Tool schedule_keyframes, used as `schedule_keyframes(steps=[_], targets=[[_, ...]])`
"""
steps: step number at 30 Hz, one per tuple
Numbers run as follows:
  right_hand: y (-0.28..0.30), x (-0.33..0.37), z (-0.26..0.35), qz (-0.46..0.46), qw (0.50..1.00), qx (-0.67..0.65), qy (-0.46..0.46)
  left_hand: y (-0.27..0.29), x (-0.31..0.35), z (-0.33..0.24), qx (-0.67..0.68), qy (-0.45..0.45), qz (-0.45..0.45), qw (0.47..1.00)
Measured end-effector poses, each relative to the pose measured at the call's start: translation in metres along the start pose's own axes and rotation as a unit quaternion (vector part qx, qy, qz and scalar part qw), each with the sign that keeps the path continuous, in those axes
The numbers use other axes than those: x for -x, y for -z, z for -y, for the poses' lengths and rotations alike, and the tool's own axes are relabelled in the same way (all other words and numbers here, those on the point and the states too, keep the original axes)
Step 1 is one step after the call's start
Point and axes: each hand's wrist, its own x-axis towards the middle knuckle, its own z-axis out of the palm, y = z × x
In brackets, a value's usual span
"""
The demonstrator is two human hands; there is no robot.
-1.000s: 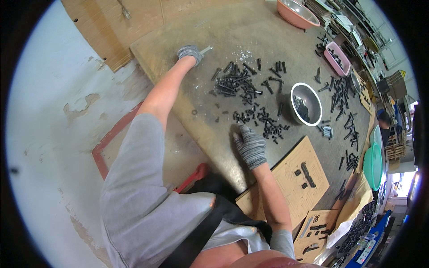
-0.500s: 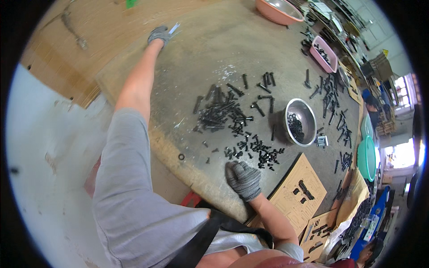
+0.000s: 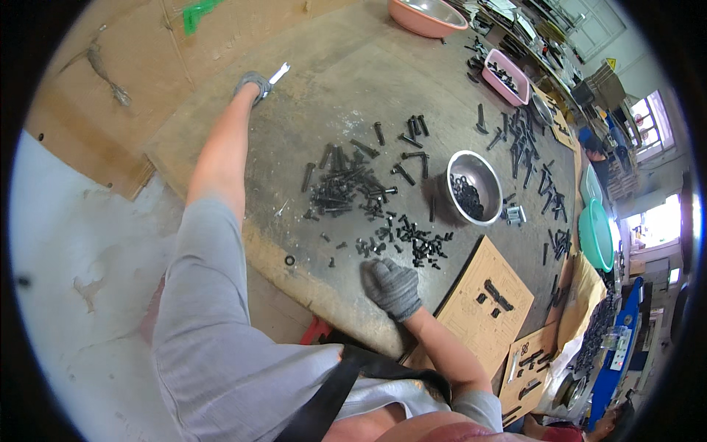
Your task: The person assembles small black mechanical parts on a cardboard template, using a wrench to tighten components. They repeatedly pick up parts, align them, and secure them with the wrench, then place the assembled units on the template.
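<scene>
My left hand (image 3: 252, 87), in a grey knit glove, is stretched to the far left of the table. It is closed round a silver open-ended wrench (image 3: 280, 73), whose end points away to the right. My right hand (image 3: 394, 287), gloved the same way, rests on the near table edge with its fingers curled; whatever they may hold is hidden. Just beyond it lies a heap of short black bolts (image 3: 416, 239). Farther off is a pile of longer black bolts (image 3: 342, 184). A steel bowl (image 3: 497, 177) of small black rings or nuts stands to their right.
A cardboard sheet (image 3: 508, 324) with black parts lies right of my right hand. More black bolts (image 3: 523, 140) spread along the right side. Pink and orange basins (image 3: 434, 28) stand at the back; green basins (image 3: 595, 234) are at the right. A black ring (image 3: 289, 260) lies near the front edge.
The view has shifted, so the table contents sit farther left and higher. The wrench in my left hand was blurred and now shows sharply. My right hand stays beside the short bolts.
</scene>
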Motion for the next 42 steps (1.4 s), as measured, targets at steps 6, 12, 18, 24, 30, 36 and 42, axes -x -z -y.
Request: schedule_keyframes(steps=[6, 12, 18, 24, 30, 36, 42], targets=[[0.001, -0.002, -0.003, 0.014, 0.998, -0.044, -0.038, -0.049, 0.178, -0.076, 0.739, -0.121, 0.177, 0.639], [0.029, 0.016, -0.01, -0.19, 0.819, -0.507, -0.191, -0.104, 0.392, -0.167, 0.677, -0.167, 0.183, 0.693], [0.104, 0.114, -0.03, -0.239, 0.684, -0.615, -0.312, -0.147, 0.513, -0.229, 0.727, -0.151, 0.453, 0.494], [0.193, 0.218, -0.072, -0.106, 0.825, -0.431, -0.351, -0.121, 0.538, -0.261, 0.412, -0.246, 0.532, 0.698], [0.205, 0.256, -0.074, -0.14, 0.874, -0.321, -0.336, -0.13, 0.581, -0.287, 0.235, -0.363, 0.551, 0.713], [0.187, 0.26, -0.064, -0.281, 0.86, -0.302, -0.301, -0.135, 0.609, -0.285, 0.299, -0.316, 0.516, 0.738], [0.185, 0.255, -0.069, -0.234, 0.915, -0.204, -0.257, -0.143, 0.61, -0.279, 0.336, -0.33, 0.481, 0.739]])
